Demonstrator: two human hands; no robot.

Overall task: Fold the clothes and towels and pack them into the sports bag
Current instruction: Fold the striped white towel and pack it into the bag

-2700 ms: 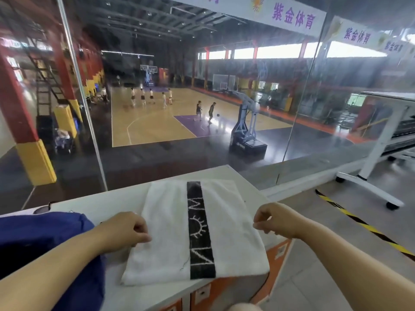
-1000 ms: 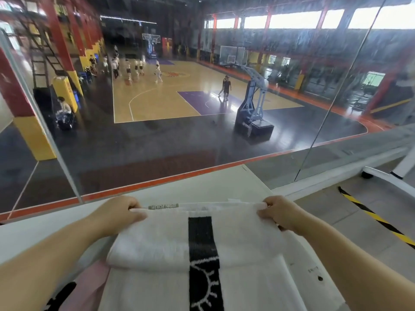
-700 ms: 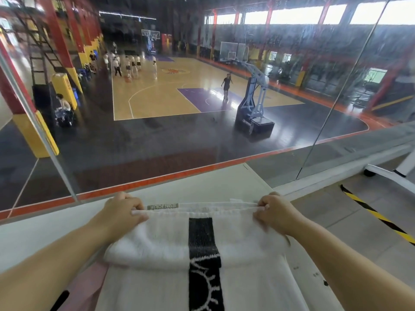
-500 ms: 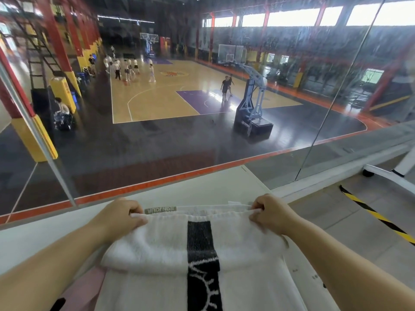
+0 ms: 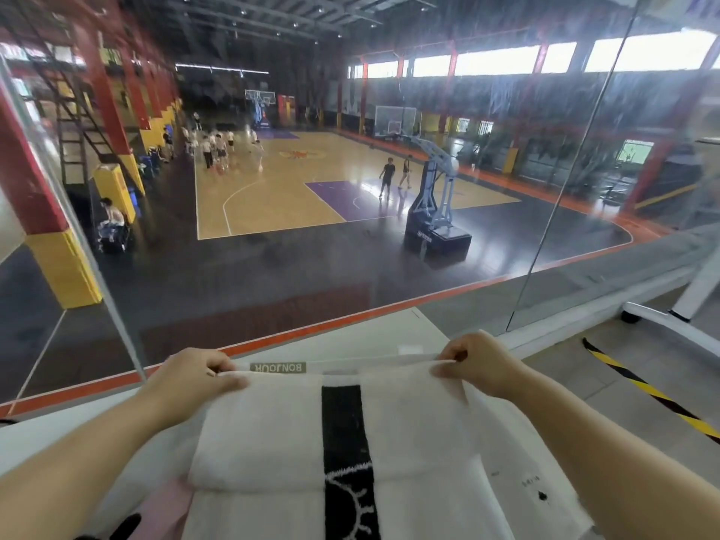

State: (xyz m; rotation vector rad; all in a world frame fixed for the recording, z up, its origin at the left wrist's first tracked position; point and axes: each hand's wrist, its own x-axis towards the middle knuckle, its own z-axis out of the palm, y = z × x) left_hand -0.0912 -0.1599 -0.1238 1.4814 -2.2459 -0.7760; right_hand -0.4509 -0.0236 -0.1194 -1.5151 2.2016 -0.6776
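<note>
A white towel [image 5: 272, 434] with a black stripe [image 5: 343, 422] lies folded on a white table [image 5: 331, 341], its far edge doubled back toward the person. The left hand [image 5: 191, 374] pinches the far left corner, thumb on top, fingers curled under. The right hand [image 5: 477, 362] pinches the far right corner the same way. A pink cloth [image 5: 167, 508] shows under the towel's near left side. Beyond the table, glass [image 5: 311, 267] overlooks a basketball court [image 5: 292, 189].
</note>
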